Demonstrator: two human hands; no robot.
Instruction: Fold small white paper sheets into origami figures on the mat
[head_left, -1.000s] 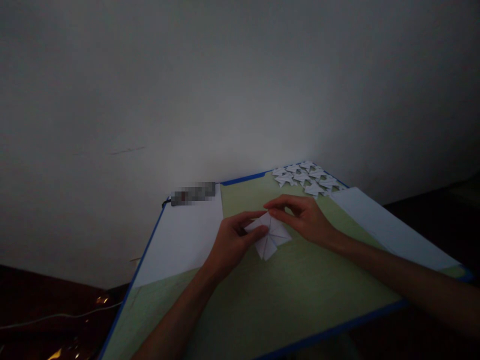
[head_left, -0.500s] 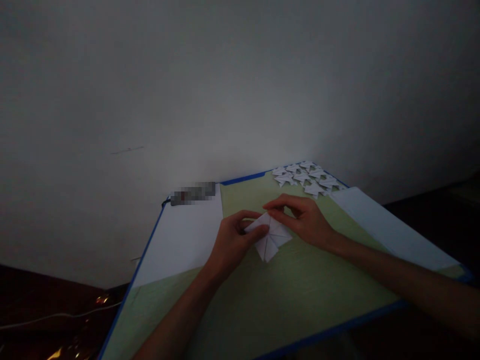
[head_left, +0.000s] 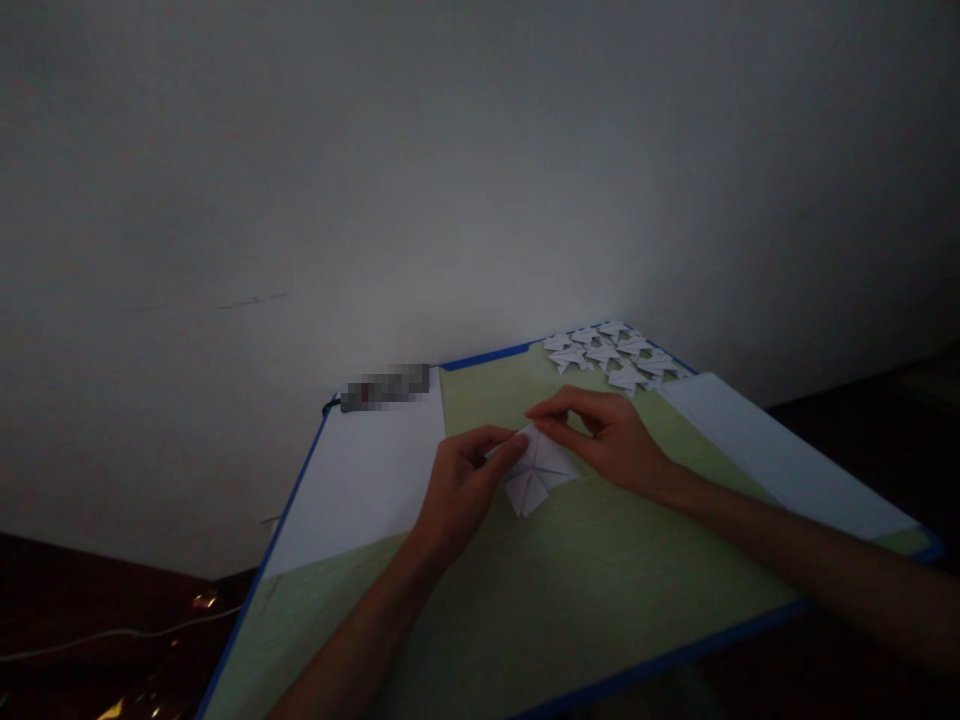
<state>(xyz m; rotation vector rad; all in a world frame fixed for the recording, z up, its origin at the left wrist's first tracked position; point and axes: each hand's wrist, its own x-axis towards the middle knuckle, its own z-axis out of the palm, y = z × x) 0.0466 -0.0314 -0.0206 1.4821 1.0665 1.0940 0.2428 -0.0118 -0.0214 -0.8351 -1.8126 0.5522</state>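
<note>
A white folded paper [head_left: 536, 468], creased into several flaps, is held up over the green tabletop [head_left: 600, 590]. My left hand [head_left: 469, 480] grips its left side, thumb on top near the upper corner and fingers behind. The thumb and forefinger of my right hand [head_left: 600, 430] pinch the paper's top corner. The fingers behind the sheet are partly hidden. Beyond my right hand, several white folded paper figures [head_left: 602, 355] lie close together at the table's far right corner.
White sheets [head_left: 360, 470] lie on the table's left side, with a blurred-out dark object [head_left: 385, 387] at their far edge. More white paper [head_left: 780, 460] lies along the right side. A grey wall [head_left: 450, 200] stands behind; a pale cable [head_left: 127, 632] runs at lower left.
My left thumb has slid up the paper towards the top corner, baring the centre creases. The paper has shifted and tilted slightly leftward. My right hand keeps its pinch, almost unmoved.
</note>
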